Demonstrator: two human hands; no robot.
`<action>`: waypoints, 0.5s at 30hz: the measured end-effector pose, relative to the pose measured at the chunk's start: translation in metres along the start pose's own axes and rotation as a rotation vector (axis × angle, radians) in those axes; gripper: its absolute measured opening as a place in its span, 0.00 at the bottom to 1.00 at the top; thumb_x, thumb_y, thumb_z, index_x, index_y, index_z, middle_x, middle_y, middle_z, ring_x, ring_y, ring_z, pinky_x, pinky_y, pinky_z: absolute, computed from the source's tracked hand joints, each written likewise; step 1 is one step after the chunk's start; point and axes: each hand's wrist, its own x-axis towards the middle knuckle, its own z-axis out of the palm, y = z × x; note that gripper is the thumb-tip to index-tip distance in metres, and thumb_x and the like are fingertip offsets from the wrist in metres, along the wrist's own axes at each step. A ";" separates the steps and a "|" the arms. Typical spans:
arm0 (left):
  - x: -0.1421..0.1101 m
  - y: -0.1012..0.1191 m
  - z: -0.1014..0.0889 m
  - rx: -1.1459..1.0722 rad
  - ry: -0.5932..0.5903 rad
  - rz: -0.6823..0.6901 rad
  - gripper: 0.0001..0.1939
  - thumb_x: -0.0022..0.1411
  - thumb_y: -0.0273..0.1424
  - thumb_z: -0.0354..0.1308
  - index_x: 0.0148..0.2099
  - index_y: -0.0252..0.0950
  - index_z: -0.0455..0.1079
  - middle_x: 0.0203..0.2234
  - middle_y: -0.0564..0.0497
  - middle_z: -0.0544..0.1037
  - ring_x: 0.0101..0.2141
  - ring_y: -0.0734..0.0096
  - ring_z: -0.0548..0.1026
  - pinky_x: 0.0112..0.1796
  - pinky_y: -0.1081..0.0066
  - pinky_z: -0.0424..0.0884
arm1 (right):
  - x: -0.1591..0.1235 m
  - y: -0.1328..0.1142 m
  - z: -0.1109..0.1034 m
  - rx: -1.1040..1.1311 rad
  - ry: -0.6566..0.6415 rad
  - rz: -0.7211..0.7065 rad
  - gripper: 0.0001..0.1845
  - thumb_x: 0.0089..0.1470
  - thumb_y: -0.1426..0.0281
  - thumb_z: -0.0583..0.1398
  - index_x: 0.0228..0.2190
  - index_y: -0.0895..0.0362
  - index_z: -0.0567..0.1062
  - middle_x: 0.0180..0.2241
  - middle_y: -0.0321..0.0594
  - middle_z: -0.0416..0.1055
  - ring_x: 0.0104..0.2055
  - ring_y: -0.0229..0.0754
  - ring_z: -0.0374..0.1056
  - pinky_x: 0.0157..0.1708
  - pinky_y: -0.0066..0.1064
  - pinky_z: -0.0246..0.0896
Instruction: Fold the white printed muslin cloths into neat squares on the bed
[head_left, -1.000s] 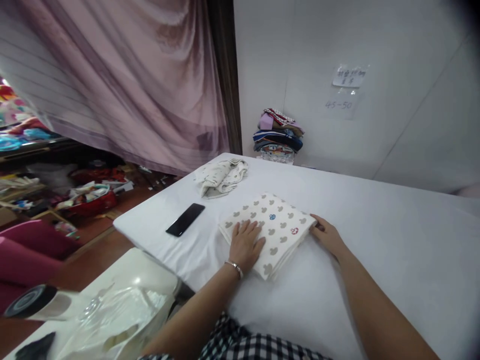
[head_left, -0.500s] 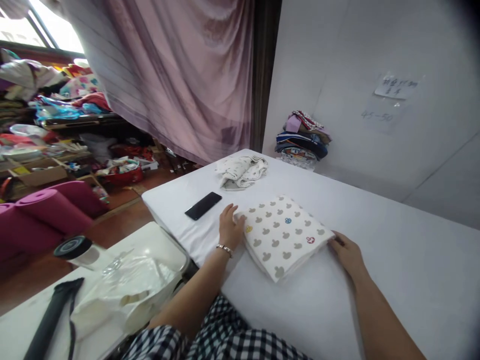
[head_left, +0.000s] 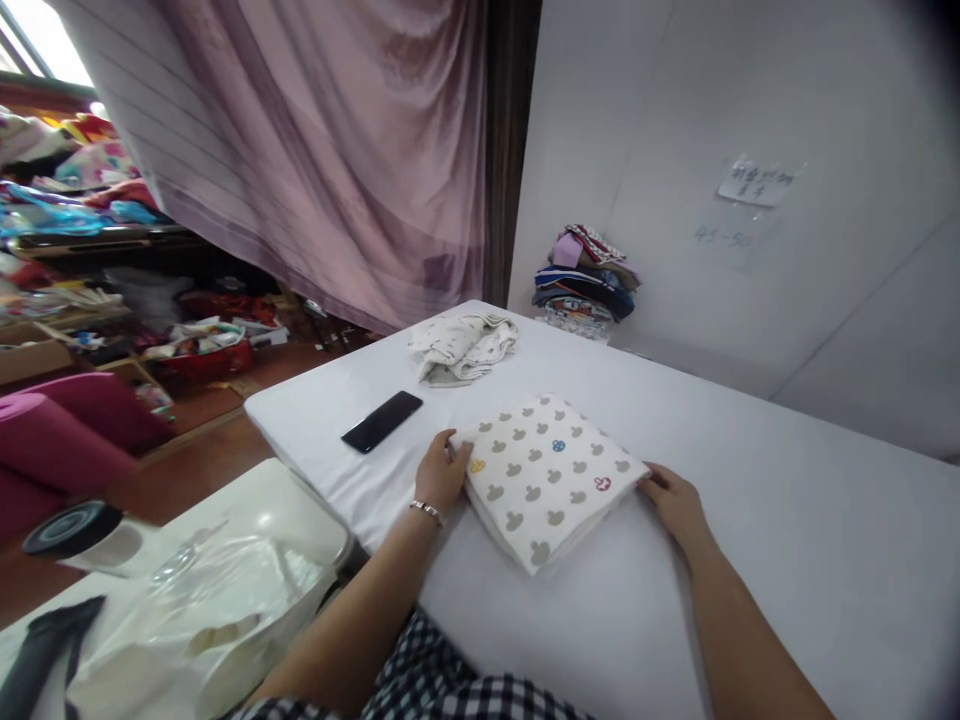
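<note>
A folded white cloth (head_left: 551, 475) printed with grey mushroom shapes, and a few coloured ones, lies flat on the white-covered table (head_left: 787, 520). At its left corner, my left hand (head_left: 441, 478) is closed on the edge, thumb near the yellow print. The opposite corner is pinched by my right hand (head_left: 679, 508), its fingertips partly hidden beneath the fabric. Beyond my left hand rests a black phone (head_left: 382, 421). Farther back sits a loosely bunched white cloth (head_left: 463, 348) with small dark prints.
A stack of folded textiles (head_left: 585, 282) stands by the wall past the table's far edge. To my left, a light surface holds a plastic bag (head_left: 217, 600), a dark-lidded container (head_left: 82, 535) and a dark folded item (head_left: 41, 655). Pink rolls (head_left: 67, 450) lie beyond.
My left hand has gone from fingers spread beside the cloth to closed on its left corner. My right hand keeps its hold. The view has turned slightly right.
</note>
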 end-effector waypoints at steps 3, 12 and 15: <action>-0.003 0.002 -0.004 0.011 -0.041 0.011 0.27 0.57 0.44 0.49 0.56 0.38 0.59 0.38 0.45 0.75 0.40 0.60 0.73 0.39 0.65 0.66 | 0.002 -0.003 -0.006 0.159 -0.094 0.101 0.23 0.35 0.66 0.60 0.38 0.57 0.76 0.36 0.39 0.75 0.40 0.46 0.68 0.42 0.33 0.61; -0.024 0.013 -0.013 -0.819 -0.184 -0.380 0.40 0.53 0.34 0.60 0.63 0.42 0.44 0.55 0.41 0.63 0.39 0.66 0.74 0.33 0.69 0.72 | 0.023 -0.062 -0.002 -0.060 -0.263 0.188 0.27 0.46 0.52 0.57 0.41 0.58 0.75 0.46 0.44 0.70 0.48 0.48 0.64 0.47 0.35 0.58; -0.032 0.017 -0.017 -1.025 -0.244 -0.484 0.34 0.56 0.30 0.58 0.61 0.39 0.48 0.50 0.40 0.69 0.36 0.67 0.75 0.33 0.69 0.73 | 0.040 -0.082 0.005 -0.306 -0.379 0.203 0.32 0.46 0.52 0.57 0.47 0.60 0.71 0.53 0.46 0.64 0.53 0.48 0.60 0.51 0.35 0.53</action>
